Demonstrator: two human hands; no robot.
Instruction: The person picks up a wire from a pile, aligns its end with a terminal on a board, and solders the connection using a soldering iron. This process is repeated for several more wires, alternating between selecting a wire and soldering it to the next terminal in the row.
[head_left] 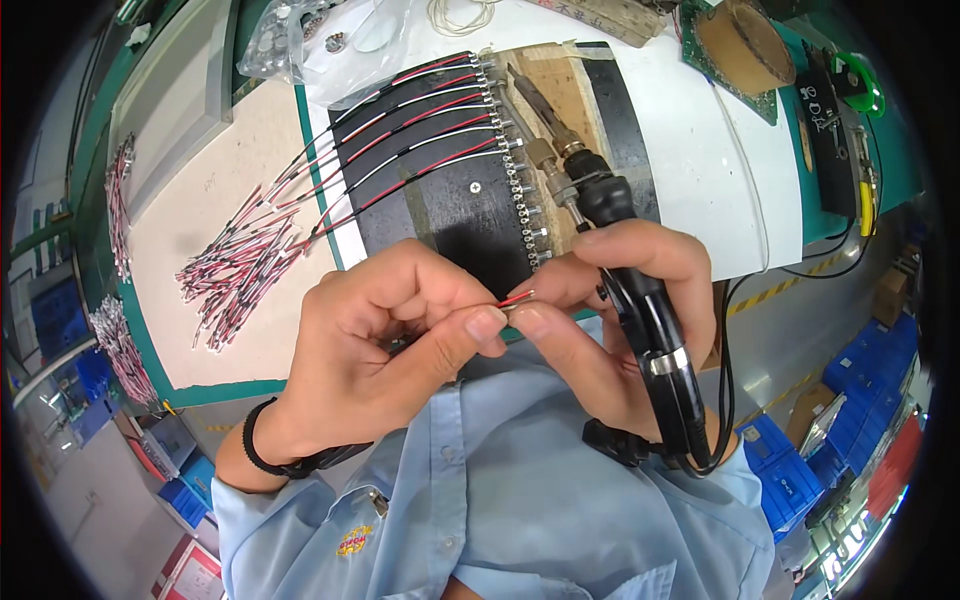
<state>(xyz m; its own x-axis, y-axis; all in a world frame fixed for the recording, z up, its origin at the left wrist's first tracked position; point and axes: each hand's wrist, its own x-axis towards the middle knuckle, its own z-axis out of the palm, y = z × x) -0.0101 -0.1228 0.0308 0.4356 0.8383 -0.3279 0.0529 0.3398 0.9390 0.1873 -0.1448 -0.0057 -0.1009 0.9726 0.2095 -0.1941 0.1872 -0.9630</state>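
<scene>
Between thumb and fingertips, my left hand (385, 330) pinches the stripped end of a thin red wire (516, 298). My right hand (590, 350) closes around a black soldering iron (650, 325), its metal tip slanting up and left over the board. The right thumb and index fingertip also meet at the wire's end, touching the left fingertips. Beyond both hands lies a black board (430, 225) with a row of small metal connectors (527, 195) along its right side. Red and white wires (420, 125) run from the far connectors toward the left.
A pile of red, white and black wires (245, 275) rests on a beige sheet (180, 335) at left. More wire bundles (122, 205) lie along the far-left edge. Clear plastic bags (320, 45) sit at the back. A coil on a circuit board (745, 45) stands back right; a black cable (728, 380) trails from the iron.
</scene>
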